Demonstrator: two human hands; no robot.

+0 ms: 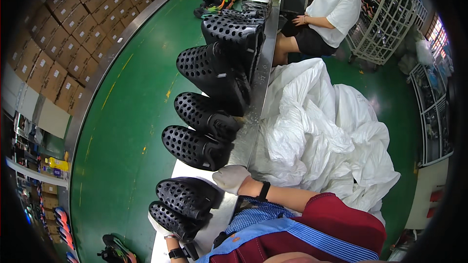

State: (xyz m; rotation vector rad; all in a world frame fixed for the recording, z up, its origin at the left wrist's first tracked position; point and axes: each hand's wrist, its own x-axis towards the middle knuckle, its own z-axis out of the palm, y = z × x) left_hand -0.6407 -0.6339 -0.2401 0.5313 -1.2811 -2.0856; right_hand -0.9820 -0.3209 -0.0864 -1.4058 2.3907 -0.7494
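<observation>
A row of black perforated clogs lies along a narrow metal table (253,131). The nearest pair is right in front of me. My right hand (230,178), in a pale glove with a dark wristband, closes on the heel end of the upper clog (187,195). Only a strip of my gloved left hand (157,224) shows; it holds the lower clog (175,219) from underneath, with a watch on that wrist. Another pair (197,146) lies just beyond, and larger black clogs (214,75) are stacked farther along.
A heap of white plastic bags (321,131) lies right of the table. A seated person in a white shirt (334,7) is at the far end beside a wire cart (380,24). Cardboard boxes (73,34) line the left. Colourful shoes (114,251) sit on the green floor.
</observation>
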